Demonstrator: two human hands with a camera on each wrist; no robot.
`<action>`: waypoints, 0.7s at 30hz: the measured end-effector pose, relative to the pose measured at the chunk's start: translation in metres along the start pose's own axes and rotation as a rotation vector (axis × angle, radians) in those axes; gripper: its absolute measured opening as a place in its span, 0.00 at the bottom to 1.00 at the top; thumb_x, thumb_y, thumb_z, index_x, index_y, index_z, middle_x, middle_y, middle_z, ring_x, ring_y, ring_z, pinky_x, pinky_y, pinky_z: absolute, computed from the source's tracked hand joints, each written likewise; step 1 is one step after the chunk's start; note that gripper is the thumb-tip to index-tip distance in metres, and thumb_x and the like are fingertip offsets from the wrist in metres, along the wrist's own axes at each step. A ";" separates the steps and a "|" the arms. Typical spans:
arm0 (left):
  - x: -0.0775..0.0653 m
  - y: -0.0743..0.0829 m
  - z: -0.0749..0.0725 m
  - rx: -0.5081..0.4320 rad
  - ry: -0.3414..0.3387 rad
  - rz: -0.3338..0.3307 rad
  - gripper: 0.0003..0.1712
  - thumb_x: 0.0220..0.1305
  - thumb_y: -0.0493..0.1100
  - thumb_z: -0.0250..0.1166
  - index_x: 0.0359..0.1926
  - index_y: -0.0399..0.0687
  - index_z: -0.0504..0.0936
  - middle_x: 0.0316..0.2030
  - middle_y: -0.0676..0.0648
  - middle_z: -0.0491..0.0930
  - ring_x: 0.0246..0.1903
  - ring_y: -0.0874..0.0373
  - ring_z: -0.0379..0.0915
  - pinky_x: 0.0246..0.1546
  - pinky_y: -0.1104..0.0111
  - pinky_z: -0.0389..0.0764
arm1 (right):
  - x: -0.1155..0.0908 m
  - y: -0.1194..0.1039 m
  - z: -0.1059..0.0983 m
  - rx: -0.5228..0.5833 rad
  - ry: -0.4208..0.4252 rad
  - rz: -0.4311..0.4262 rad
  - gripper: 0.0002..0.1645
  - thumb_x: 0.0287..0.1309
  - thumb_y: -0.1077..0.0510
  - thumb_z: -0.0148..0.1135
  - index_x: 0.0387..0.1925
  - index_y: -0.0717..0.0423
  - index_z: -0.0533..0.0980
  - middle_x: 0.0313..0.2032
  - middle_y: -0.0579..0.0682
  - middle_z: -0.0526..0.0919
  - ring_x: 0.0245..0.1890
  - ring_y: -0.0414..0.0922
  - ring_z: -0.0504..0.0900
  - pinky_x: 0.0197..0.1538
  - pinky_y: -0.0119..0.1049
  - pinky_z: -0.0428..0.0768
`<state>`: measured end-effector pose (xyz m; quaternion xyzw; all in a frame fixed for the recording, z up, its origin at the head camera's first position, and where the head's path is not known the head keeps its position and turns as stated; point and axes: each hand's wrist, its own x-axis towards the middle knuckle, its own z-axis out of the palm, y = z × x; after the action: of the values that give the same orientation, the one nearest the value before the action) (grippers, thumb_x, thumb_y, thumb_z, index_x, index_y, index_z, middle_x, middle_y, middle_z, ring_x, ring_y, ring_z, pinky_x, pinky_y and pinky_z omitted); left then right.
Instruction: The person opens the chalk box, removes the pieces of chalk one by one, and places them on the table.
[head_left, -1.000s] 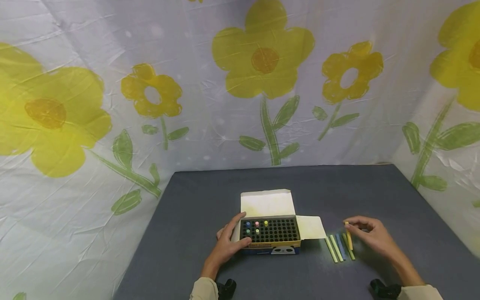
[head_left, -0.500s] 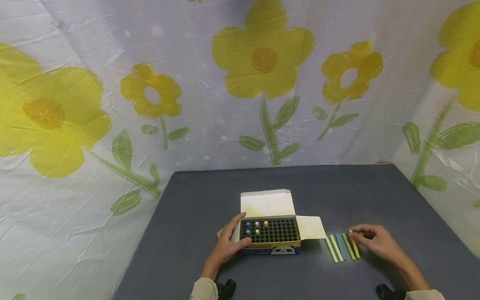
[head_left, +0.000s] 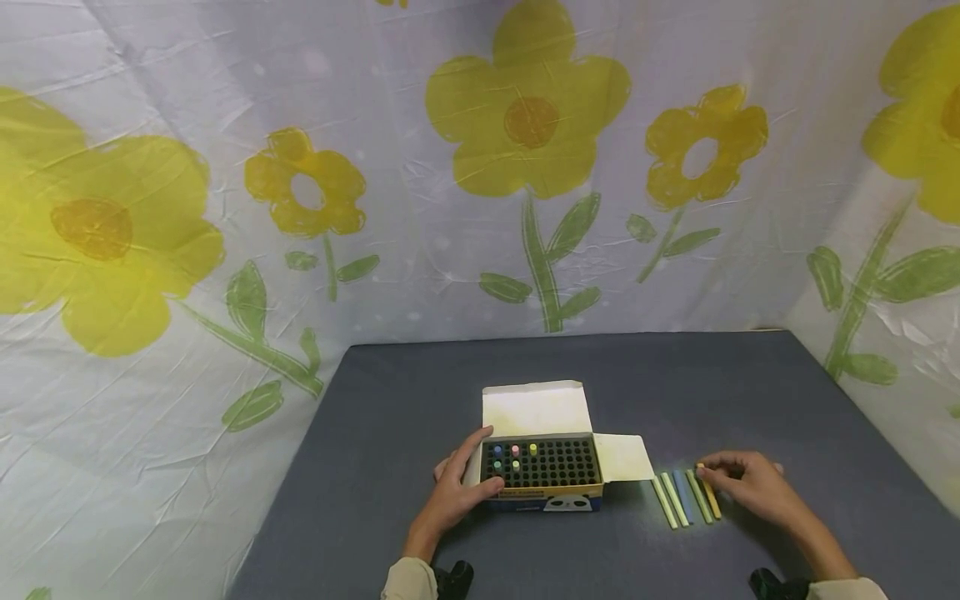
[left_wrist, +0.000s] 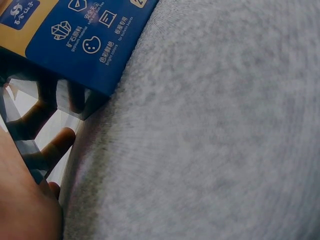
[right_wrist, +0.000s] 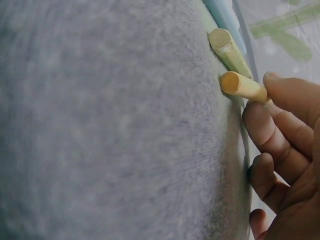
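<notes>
A blue and yellow chalk box [head_left: 510, 505] stands with its white flaps folded out. Several coloured chalk ends show in its black grid of holes. My left hand [head_left: 453, 485] grips the box's left end, thumb over the front edge and fingers at the far side. To the right, my right hand [head_left: 753, 485] pinches the far end of an orange-yellow chalk stick [head_left: 713, 503] between thumb and index finger. In the right wrist view, the chalk stick [right_wrist: 242, 85] lies low on the table cloth, beside a green chalk stick [right_wrist: 230, 51].
Left of the orange-yellow stick lie a green chalk stick [head_left: 699, 497], a blue chalk stick [head_left: 682, 496] and pale chalk sticks [head_left: 675, 498] in a row. The box's white side flap [head_left: 624, 457] reaches close to them. A dark cloth covers the table [head_left: 420, 383]; a flowered curtain [head_left: 420, 250] hangs behind.
My right hand has lowered the orange-yellow chalk stick and moved it slightly right, to the right end of the row. My left hand has stayed on the box.
</notes>
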<state>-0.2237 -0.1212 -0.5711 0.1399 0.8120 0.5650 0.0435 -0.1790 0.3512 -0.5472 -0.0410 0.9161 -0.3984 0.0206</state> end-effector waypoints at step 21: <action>-0.001 0.000 -0.001 0.029 0.008 -0.035 0.44 0.59 0.55 0.74 0.73 0.85 0.63 0.75 0.51 0.64 0.73 0.36 0.42 0.59 0.31 0.57 | 0.000 -0.008 0.005 -0.135 0.052 0.004 0.14 0.66 0.48 0.67 0.44 0.53 0.86 0.28 0.39 0.88 0.28 0.30 0.79 0.44 0.50 0.53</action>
<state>-0.2228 -0.1222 -0.5712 0.1239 0.8226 0.5529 0.0483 -0.1784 0.3420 -0.5446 -0.0303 0.9412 -0.3364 -0.0051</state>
